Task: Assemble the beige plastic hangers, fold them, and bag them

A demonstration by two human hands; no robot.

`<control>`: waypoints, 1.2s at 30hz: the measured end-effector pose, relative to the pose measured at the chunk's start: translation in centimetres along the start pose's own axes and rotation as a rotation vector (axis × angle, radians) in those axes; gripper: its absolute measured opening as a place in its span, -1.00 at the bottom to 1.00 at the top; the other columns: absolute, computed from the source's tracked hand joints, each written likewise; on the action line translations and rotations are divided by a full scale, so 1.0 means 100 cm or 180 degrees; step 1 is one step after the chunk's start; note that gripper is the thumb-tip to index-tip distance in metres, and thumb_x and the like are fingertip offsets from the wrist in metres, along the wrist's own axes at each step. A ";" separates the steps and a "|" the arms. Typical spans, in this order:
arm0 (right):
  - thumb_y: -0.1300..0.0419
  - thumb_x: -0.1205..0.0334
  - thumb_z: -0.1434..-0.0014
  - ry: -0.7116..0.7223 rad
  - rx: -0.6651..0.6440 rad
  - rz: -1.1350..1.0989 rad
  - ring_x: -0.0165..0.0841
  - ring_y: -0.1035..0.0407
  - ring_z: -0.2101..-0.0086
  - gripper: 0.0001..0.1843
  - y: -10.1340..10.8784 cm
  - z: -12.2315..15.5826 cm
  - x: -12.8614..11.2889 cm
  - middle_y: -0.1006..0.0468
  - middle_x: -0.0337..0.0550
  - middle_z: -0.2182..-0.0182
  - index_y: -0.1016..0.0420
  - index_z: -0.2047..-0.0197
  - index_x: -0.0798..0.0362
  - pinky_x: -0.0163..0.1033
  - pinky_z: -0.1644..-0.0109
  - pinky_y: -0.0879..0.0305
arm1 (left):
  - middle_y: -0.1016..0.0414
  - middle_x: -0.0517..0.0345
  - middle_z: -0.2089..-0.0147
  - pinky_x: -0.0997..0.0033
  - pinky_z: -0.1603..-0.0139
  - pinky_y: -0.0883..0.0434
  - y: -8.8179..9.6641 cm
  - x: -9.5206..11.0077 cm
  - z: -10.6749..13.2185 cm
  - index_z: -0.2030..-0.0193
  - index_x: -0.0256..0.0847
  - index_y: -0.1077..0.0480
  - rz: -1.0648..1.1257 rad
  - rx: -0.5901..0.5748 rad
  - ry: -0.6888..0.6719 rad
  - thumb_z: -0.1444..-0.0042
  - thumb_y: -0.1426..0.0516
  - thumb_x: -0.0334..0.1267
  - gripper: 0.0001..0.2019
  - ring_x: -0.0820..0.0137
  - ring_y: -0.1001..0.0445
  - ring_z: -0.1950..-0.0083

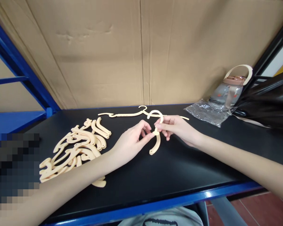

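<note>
My left hand and my right hand meet over the middle of a black tabletop. Together they pinch two cream plastic hanger parts at a joint. A curved arm piece hangs down from my left fingertips. A hook-shaped piece arches up from my right fingers. Behind my hands an assembled cream hanger lies flat. A pile of several loose cream hanger parts lies to the left of my left forearm.
A cardboard wall backs the table. At the right stand a clear jug with a cream handle, a crumpled plastic bag and a black bag. Blue shelf frame at the left; blue table edge in front.
</note>
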State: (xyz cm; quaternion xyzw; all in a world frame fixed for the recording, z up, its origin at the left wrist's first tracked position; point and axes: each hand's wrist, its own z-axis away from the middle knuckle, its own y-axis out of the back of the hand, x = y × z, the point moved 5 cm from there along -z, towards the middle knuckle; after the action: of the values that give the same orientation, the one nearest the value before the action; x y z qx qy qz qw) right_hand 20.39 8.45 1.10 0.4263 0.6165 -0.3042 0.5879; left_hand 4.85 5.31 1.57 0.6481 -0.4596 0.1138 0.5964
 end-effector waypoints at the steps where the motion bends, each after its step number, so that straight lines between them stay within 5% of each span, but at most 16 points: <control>1: -0.32 0.01 -0.06 0.0060 0.0134 0.0073 -0.55 -0.24 0.55 -0.71 0.008 -0.002 0.000 -0.41 -0.30 0.51 -0.48 0.34 0.09 -0.42 0.51 -0.30 | -0.44 0.21 0.29 0.37 0.27 -0.36 0.001 -0.001 0.000 0.21 -0.16 -0.31 -0.0240 -0.0006 -0.0046 -0.23 -0.06 -0.20 -0.90 0.39 -0.42 0.28; 3: -0.31 -0.02 -0.06 0.0151 0.0411 0.0243 -0.55 -0.21 0.56 -0.66 0.024 -0.007 0.001 -0.34 -0.33 0.56 -0.45 0.46 0.10 -0.42 0.49 -0.29 | -0.46 0.16 0.19 0.32 0.16 -0.40 0.001 -0.002 0.000 0.14 -0.15 -0.35 -0.0583 -0.0052 -0.0325 -0.21 0.00 -0.40 -0.84 0.35 -0.44 0.17; 5: -0.29 -0.06 -0.07 0.0239 0.0649 0.0351 -0.54 -0.19 0.56 -0.62 0.036 -0.011 0.003 -0.27 -0.34 0.60 -0.42 0.51 0.09 -0.41 0.49 -0.27 | -0.45 0.11 0.00 0.26 0.00 -0.39 -0.001 0.002 0.002 -0.01 -0.10 -0.36 -0.0913 -0.0204 -0.0899 -0.12 0.09 -0.60 -0.56 0.34 -0.41 -0.02; 8: -0.25 -0.10 -0.09 0.0280 0.0795 0.0364 -0.51 -0.21 0.53 -0.61 0.042 -0.014 0.008 -0.29 -0.31 0.58 -0.46 0.46 0.09 -0.40 0.50 -0.26 | -0.32 0.12 -0.25 0.19 -0.18 -0.31 -0.009 0.010 0.010 -0.15 0.00 -0.34 -0.1547 -0.0613 -0.1785 -0.03 0.13 -0.70 -0.34 0.29 -0.25 -0.25; 15: -0.11 -0.13 -0.20 0.0188 0.0593 0.0342 -0.54 -0.22 0.64 -0.59 0.030 -0.015 0.015 -0.41 -0.29 0.56 -0.36 0.37 0.08 -0.40 0.61 -0.19 | -0.42 -0.03 -0.16 0.18 -0.19 -0.28 -0.015 0.010 0.012 -0.03 -0.21 -0.39 -0.2288 -0.0778 -0.2191 -0.28 0.03 -0.47 -0.72 0.21 -0.31 -0.24; 18: -0.06 -0.11 -0.24 0.0189 0.0512 0.0310 -0.52 -0.23 0.65 -0.63 0.026 -0.014 0.016 -0.42 -0.30 0.58 -0.29 0.34 0.05 -0.40 0.62 -0.18 | -0.48 0.01 -0.01 0.21 -0.10 -0.30 -0.017 0.013 0.011 0.07 -0.21 -0.39 -0.2295 -0.0769 -0.2151 -0.29 0.06 -0.47 -0.76 0.23 -0.41 -0.08; 22: -0.17 0.00 -0.18 0.0117 0.0548 0.0265 -0.50 -0.32 0.56 -0.72 0.027 -0.014 0.018 -0.46 -0.30 0.49 -0.25 0.30 0.03 -0.38 0.55 -0.28 | -0.47 0.06 0.13 0.30 0.09 -0.34 -0.008 0.020 0.011 0.06 -0.18 -0.36 -0.1786 -0.0354 -0.1781 -0.32 0.12 -0.42 -0.74 0.32 -0.43 0.16; 25: -0.23 0.08 -0.12 0.0214 0.0544 0.0196 -0.49 -0.37 0.52 -0.74 0.028 -0.015 0.019 -0.47 -0.30 0.46 -0.26 0.27 0.03 -0.36 0.48 -0.34 | -0.39 0.19 0.30 0.42 0.33 -0.30 0.000 0.012 0.007 0.09 -0.14 -0.32 -0.0818 -0.0156 -0.0877 -0.35 0.15 -0.27 -0.76 0.42 -0.36 0.36; 31: -0.31 0.13 -0.07 0.0320 0.0569 0.0184 -0.43 -0.49 0.41 -0.75 0.027 -0.012 0.014 -0.47 -0.26 0.34 -0.33 0.31 0.05 -0.27 0.30 -0.48 | -0.10 0.32 0.49 0.58 0.66 0.07 -0.008 -0.010 0.001 0.19 -0.19 -0.31 0.1384 -0.0481 0.0588 -0.29 0.09 0.04 -0.65 0.58 0.03 0.60; 36: -0.31 0.15 -0.07 0.0247 0.0533 0.0133 -0.35 -0.54 0.25 -0.79 0.025 -0.011 0.012 -0.56 -0.15 0.24 -0.44 0.30 0.08 -0.22 0.13 -0.49 | -0.06 0.35 0.52 0.62 0.66 0.17 -0.013 -0.011 -0.001 0.22 -0.20 -0.30 0.1776 -0.0637 0.1070 -0.26 0.03 0.06 -0.66 0.62 0.10 0.63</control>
State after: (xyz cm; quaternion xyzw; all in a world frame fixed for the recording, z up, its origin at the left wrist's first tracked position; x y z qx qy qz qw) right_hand 22.16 10.77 0.33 0.4982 0.6022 -0.3255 0.5321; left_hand 5.20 5.74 0.00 0.4079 -0.5234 0.3322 0.6703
